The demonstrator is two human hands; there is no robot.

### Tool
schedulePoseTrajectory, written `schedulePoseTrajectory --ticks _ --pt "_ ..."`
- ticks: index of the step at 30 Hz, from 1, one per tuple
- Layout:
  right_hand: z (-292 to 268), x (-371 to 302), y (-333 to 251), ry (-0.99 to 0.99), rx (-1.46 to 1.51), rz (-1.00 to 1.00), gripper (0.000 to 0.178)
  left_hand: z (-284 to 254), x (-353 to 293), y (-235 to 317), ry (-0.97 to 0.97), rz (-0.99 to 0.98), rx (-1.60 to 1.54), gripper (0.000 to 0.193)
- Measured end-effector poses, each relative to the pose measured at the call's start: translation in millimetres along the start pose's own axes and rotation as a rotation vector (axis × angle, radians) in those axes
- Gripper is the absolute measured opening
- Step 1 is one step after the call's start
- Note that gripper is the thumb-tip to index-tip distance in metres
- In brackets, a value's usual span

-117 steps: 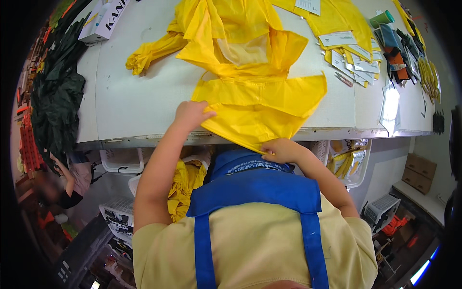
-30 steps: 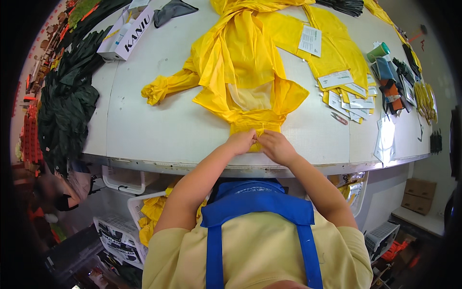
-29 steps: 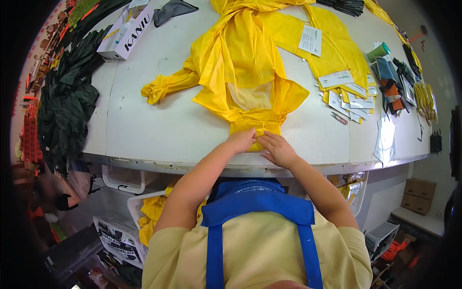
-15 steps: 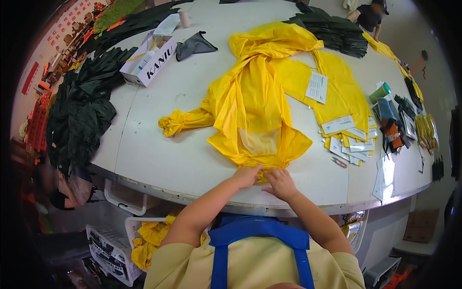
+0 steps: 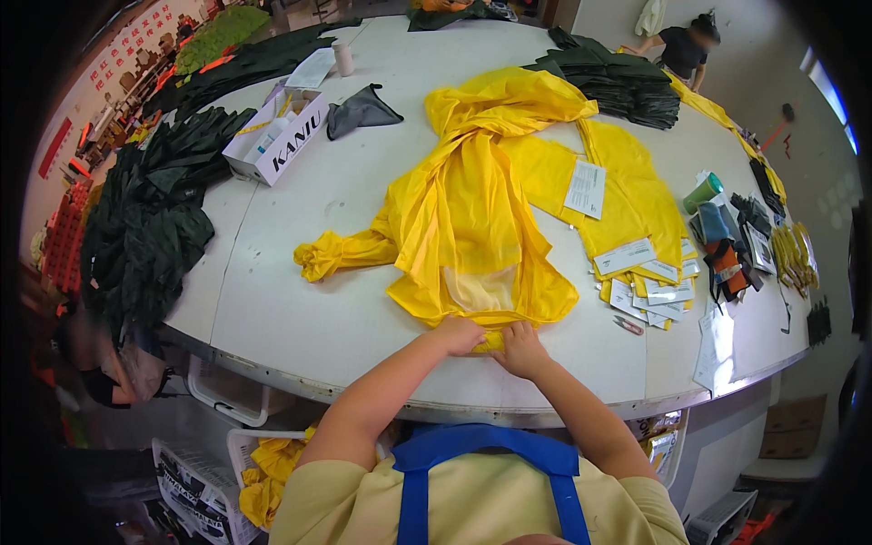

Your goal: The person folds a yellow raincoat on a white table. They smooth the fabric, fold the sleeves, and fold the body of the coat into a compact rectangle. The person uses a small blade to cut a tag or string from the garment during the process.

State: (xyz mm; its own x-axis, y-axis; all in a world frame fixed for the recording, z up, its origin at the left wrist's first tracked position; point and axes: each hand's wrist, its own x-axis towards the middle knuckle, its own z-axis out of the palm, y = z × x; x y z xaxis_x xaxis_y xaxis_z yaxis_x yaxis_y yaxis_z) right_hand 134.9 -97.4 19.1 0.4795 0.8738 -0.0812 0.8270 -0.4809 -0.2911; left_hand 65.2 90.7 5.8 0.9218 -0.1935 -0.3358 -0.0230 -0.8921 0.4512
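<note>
A thin yellow jacket (image 5: 463, 209) lies loosely spread on the white table (image 5: 300, 336), its upper part twisted and one sleeve (image 5: 350, 252) bunched out to the left. Its near edge is gathered close to the table's front. My left hand (image 5: 460, 335) is closed on that edge, fingers curled over the fabric. Just to the right, my right hand (image 5: 524, 351) pinches the same edge, with a short strip of yellow cloth showing between the hands. The fingertips are partly hidden in the folds.
Flat yellow garments (image 5: 627, 195) with white paper labels (image 5: 586, 189) lie to the right, near small snips (image 5: 629, 325). Dark green garments (image 5: 150, 218) heap at left beside a white box (image 5: 277, 136). A dark stack (image 5: 613, 86) sits at the back; a person (image 5: 686, 54) stands beyond.
Both hands have closed in on the jacket's near edge, which now looks straighter between them. The right hand's fingers, spread before, are drawn together. The whole view has shifted slightly.
</note>
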Motion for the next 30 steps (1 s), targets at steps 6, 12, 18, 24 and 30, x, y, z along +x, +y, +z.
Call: schedulePoseTrajectory --ticks 6,12,18,24,30 --pt "4.1 -1.2 -1.9 0.192 -0.045 -0.067 0.039 3.3 14.5 2.0 0.153 -0.126 -0.207 0.019" --pt "15.5 4.4 27.6 0.085 -0.091 -0.028 0.027 16.3 4.2 19.9 0.491 -0.118 0.084 0.024" --pt "13.7 13.2 31.6 0.053 -0.026 0.043 0.027 20.4 -12.0 5.3 0.629 -0.033 0.225 0.021" --pt "-33.7 -4.6 19.7 0.267 -0.124 -0.141 0.032 9.9 -1.8 1.7 0.4 -0.176 0.156 0.019" --pt "-8.2 1.2 59.4 0.092 -0.142 -0.111 0.03 -2.9 -11.4 -0.3 0.548 -0.028 0.241 0.019"
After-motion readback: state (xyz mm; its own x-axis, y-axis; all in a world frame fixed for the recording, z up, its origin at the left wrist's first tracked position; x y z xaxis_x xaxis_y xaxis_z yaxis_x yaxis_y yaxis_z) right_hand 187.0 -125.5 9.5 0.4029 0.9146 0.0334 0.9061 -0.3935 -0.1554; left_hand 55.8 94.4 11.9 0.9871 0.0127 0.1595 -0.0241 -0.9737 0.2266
